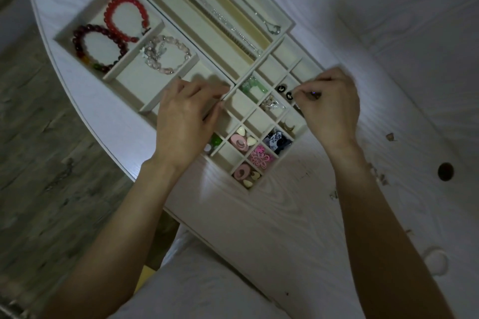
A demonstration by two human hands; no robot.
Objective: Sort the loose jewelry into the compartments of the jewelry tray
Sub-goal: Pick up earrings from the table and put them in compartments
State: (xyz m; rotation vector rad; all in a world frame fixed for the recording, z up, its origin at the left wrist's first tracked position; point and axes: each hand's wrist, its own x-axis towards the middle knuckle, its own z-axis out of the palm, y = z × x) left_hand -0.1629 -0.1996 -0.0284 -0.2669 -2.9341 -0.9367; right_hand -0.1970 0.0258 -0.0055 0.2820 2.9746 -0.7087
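Note:
A cream jewelry tray (284, 155) with many small square compartments lies on the white table. My right hand (330, 109) hovers over its right side and pinches a small dark shiny piece (314, 94) above the cell holding black studs (281, 88). My left hand (188, 116) rests with straight fingers on the tray's left edge, holding nothing. Nearby cells hold pink rings (239, 141), a pink flower (260, 156), a blue-and-white piece (276, 139) and green beads (254, 85).
A second tray (62, 40) at the left holds a red bracelet (126, 16), a dark red bracelet (98, 46) and a pale pink one (168, 53). A long tray (287, 24) behind holds silver necklaces. Small bits (390, 136) lie on the table at the right, near a round hole (445, 171).

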